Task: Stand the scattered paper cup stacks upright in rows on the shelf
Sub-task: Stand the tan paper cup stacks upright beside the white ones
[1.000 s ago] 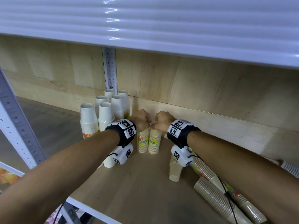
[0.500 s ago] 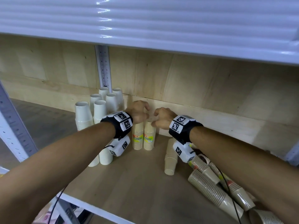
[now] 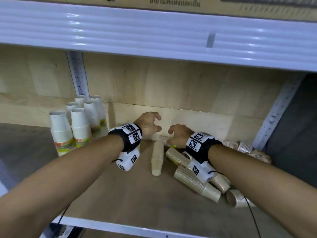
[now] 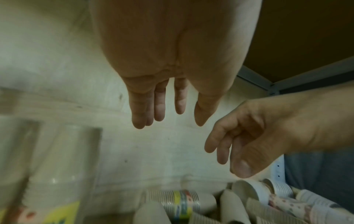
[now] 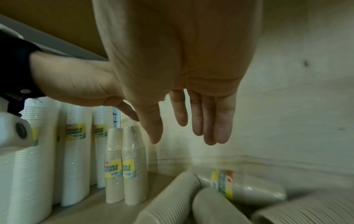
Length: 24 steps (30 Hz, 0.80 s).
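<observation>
Right hand hanging with fingers loosely extended and holding nothing, left hand beside it, upright white cup stacks and two tan stacks toward the shelf back, tan stacks lying down at lower right

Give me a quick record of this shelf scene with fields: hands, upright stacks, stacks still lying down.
left hand: empty, fingers loosely spread, above the shelf
right hand: empty, fingers relaxed, over the fallen stacks
white cup stacks: upright, grouped at the back left
two beige labelled stacks: upright, side by side, next to the white ones
beige cup stacks: lying down in a jumble at the right
</observation>
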Tool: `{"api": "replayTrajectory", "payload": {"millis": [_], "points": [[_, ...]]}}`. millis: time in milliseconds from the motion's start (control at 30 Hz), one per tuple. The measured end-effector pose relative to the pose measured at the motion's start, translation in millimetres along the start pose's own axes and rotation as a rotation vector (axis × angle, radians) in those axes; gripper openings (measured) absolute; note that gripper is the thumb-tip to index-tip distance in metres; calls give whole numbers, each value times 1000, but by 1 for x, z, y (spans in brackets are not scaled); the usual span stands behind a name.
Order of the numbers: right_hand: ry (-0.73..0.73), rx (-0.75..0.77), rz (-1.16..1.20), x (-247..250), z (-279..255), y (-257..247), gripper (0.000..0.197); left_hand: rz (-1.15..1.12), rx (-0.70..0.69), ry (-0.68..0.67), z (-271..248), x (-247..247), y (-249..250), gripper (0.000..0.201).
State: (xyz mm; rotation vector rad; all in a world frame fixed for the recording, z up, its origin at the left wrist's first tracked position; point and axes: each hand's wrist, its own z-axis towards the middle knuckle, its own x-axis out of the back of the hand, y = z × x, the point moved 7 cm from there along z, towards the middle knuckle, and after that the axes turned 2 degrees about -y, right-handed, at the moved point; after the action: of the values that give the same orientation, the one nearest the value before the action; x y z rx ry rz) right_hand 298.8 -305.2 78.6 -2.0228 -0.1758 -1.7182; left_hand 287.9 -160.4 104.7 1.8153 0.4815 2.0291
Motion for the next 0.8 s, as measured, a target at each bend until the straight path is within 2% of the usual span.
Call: {"api": "replayTrajectory", "payload": {"millis": [133, 300, 400, 500, 567, 800], "points": [[-42, -47, 13, -20, -30, 29, 51, -35, 57, -80, -10, -46, -3, 57], [-90, -131, 36, -44, -60, 60, 57, -29, 91, -110, -26, -86, -15, 77], [-115, -162, 1, -56, -77, 73, 54, -9, 142, -138, -36, -102, -24, 85], [-118, -187, 15, -68, -87, 87, 69, -20, 191, -147, -44, -115, -33, 93], [-122, -184, 34, -74, -94, 92, 69, -14, 203, -146, -50, -121, -34, 93], [-115, -168, 30, -92, -107, 107, 64, 91, 198, -129, -59, -129, -42, 77]]}}
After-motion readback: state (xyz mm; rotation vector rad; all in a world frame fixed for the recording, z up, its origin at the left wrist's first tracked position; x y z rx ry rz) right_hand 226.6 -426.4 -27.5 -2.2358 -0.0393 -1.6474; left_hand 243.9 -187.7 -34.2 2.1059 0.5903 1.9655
